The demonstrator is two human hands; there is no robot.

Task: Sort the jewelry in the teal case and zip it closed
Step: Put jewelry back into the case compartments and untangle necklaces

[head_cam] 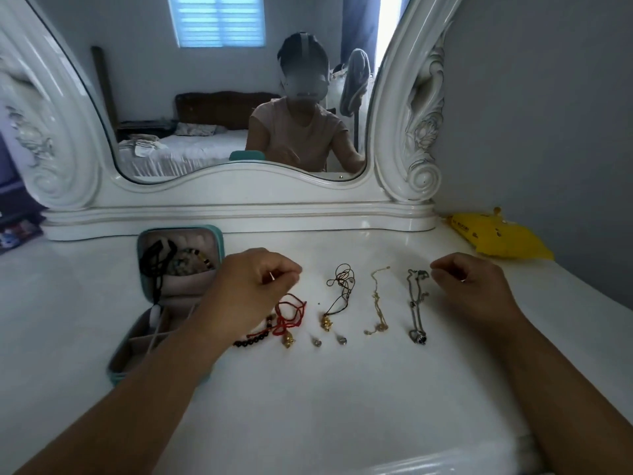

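Left hand [253,286] is pinching something tiny, unclear what, right hand [469,286] is hovering curled and seemingly empty over necklaces lying in a row for sorting, teal case [181,289] sitting open at left.

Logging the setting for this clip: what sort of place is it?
Most likely a bedroom, at a white dressing table. An ornate white-framed mirror stands at its back and reflects a bed and a window with blinds. An open teal case and jewelry lie on the tabletop.

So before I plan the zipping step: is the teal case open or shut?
Open. The teal case lies with its lid folded back, showing beads in the lid pocket and the divided compartments below.
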